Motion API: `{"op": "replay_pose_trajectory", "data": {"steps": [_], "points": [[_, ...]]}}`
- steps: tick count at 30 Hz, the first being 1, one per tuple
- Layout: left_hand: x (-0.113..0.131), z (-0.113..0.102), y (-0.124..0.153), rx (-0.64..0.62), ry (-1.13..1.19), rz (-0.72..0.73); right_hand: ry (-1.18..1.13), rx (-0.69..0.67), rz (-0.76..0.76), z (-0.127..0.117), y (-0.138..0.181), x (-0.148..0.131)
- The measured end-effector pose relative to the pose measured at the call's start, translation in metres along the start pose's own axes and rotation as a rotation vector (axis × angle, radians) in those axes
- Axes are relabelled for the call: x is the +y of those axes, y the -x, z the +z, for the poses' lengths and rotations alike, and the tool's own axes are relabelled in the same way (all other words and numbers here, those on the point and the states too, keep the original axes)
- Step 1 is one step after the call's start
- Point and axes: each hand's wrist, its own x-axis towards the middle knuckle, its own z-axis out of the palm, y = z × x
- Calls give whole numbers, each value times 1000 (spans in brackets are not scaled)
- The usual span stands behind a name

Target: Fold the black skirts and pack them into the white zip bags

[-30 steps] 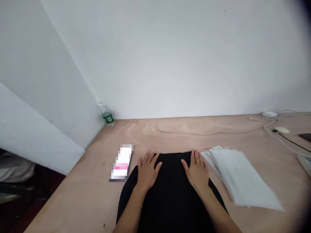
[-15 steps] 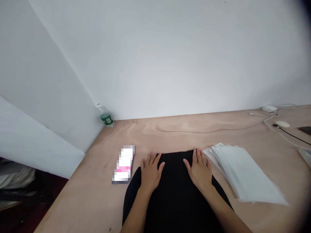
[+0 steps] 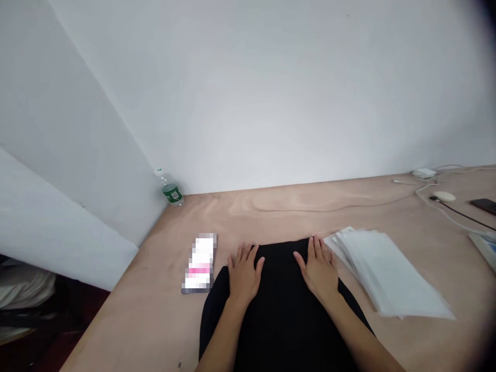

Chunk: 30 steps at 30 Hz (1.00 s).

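Looking down from the head: one person's bare forearms reach in from the near side over a plywood surface (image 3: 124, 310), with a pale wall (image 3: 248, 93) beyond it.

Left hand (image 3: 243, 274): released, palm down with fingers spread, lying on the left of the black cloth near its far edge, grasping nothing.

Right hand (image 3: 318, 268): released too, palm down with fingers spread, lying on the right of the cloth near its far edge, not gripping it.

Black cloth (image 3: 282, 305): lies mid-surface, running from between the hands toward the near side and widening as it comes; what kind of item it is cannot be told.

Plastic sleeves (image 3: 387, 274): a loose, pale stack just right of the cloth, near the right hand.

Packet (image 3: 199, 266): white and pink, blurred past reading, just left of the left hand.

Water bottle (image 3: 171, 192): green-labelled, in the far left corner by the wall.

Far right: a white mouse (image 3: 444, 196) with a dark cable, a white charger (image 3: 424, 173) with its lead, and a dark phone (image 3: 484, 206).
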Motion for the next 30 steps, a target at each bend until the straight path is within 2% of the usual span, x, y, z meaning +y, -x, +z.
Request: {"op": "replay_pose_trajectory", "data": {"steps": [3,6,9,11,15,19,23,26,30], "points": [[-2,1,0,-2,9,6,6,21,-17,-8,0,-3],[-2,2,-1,-1,12,6,-39,26,-147,-23,5,-12],[2,-1,-4,8,-4,6,-156,-69,-378,-35,16,-24],[6,-9,-2,24,-28,0,-225,-166,-461,-38,23,-30],[4,-39,18,105,-99,-82,-282,-281,-453,-34,28,-33],[-14,-64,51,197,-194,-319,-305,-292,-442,-32,28,-31],[-24,-64,63,140,-229,-355,-307,-301,-433,-33,28,-31],[-22,-61,60,107,-223,-361,-314,-306,-429,-34,27,-31],[-22,-64,52,116,-201,-465,-323,-304,-431,-34,27,-32]]}}
